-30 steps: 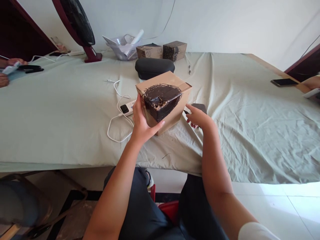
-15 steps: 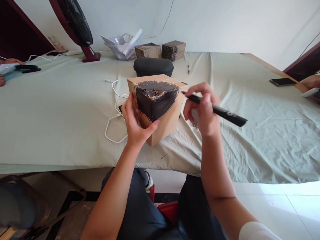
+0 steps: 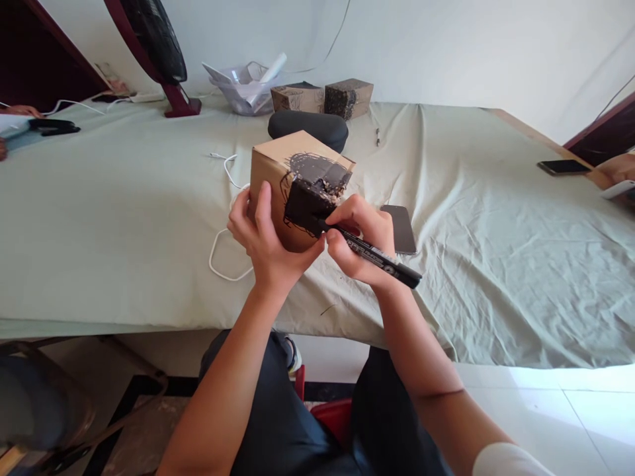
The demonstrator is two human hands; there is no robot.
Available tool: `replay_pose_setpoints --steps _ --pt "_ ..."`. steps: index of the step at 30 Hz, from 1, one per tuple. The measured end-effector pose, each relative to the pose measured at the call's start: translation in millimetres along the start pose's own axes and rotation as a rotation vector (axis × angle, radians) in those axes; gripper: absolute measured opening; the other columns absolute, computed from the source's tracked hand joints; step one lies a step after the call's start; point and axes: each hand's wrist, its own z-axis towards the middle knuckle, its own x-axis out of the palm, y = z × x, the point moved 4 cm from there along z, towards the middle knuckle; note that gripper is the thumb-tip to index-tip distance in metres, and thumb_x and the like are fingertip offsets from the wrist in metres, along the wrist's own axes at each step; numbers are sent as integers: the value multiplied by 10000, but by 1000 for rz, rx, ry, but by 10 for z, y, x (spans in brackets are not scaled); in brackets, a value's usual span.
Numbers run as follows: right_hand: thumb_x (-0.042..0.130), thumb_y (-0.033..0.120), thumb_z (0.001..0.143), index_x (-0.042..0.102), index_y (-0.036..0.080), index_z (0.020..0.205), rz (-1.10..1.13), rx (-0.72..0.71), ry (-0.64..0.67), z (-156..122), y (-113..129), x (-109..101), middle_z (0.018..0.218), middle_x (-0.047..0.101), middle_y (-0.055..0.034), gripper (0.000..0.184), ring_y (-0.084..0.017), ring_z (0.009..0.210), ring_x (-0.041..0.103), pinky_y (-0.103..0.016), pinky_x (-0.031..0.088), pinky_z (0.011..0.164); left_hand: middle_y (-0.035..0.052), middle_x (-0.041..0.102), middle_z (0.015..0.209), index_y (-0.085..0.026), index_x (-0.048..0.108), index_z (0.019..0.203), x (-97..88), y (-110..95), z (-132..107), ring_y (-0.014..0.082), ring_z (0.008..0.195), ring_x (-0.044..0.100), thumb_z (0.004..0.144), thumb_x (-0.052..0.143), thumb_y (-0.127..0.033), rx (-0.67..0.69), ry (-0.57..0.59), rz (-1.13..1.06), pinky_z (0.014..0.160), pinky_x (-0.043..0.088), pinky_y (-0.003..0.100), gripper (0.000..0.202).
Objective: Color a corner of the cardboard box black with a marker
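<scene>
A brown cardboard box (image 3: 272,170) with one corner inked black is tilted up above the table's near edge. My left hand (image 3: 265,241) grips it from below and from the left, fingers wrapped around it. My right hand (image 3: 360,238) is closed around a black marker (image 3: 378,255), whose tip touches the blackened patch on the box's near face.
The table wears a pale green cloth (image 3: 471,218). A dark phone (image 3: 399,228) lies right of the box, a white cable (image 3: 221,248) left of it. Behind are a black case (image 3: 308,125), two small boxes (image 3: 322,98), a fan base (image 3: 178,106). Other people's hands show at both edges.
My right hand picked the marker up from the table, raised it, then brought its tip down onto the box. My left hand turned and lifted the box closer.
</scene>
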Motion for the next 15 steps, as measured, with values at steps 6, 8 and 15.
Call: replay_pose_setpoints --steps 6,8,15 --pt "622 181 837 544 292 853 -85 0 -169 -9 115 5 640 552 65 137 -115 476 419 -291 368 482 145 373 1597 -346 407 1601 23 -33 -20 489 1530 358 721 877 -648 19 -26 81 1290 279 694 1043" --pt "626 174 838 557 293 859 -78 5 -232 -19 137 -30 661 569 59 139 -116 481 431 -293 385 484 142 363 1602 -346 415 1598 17 -51 -19 492 1523 354 716 895 -603 38 -9 76 1287 277 697 1036" --pt "645 211 862 582 306 890 -82 90 -274 -54 138 -52 694 588 42 117 -155 568 556 -327 473 551 124 311 1641 -353 403 1606 14 -29 -11 501 1560 283 705 899 -503 32 39 8 1313 211 694 1040"
